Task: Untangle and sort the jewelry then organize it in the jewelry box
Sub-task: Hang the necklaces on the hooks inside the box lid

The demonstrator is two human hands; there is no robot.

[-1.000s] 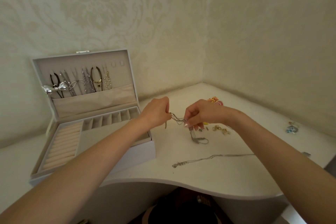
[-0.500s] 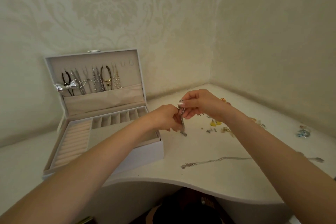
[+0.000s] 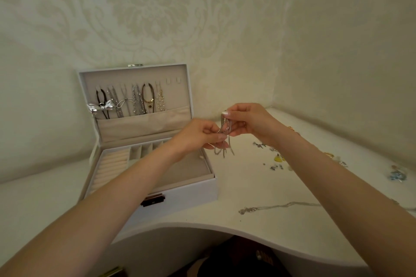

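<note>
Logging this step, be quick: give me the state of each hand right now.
Left hand: closed, pinching the silver chain.
Right hand: closed, holding the same chain from above.

A single head-worn camera looks forward and down from above the near edge of a white tabletop [image 3: 258, 186], toward a far corner where two patterned walls [image 3: 157, 18] meet. The wide lens bends the tabletop's edge. Both forearms reach in from the bottom corners, so the view sits close behind the hands. An open jewelry box [image 3: 180, 195] lies left of centre; loose pieces are scattered at right.
</note>
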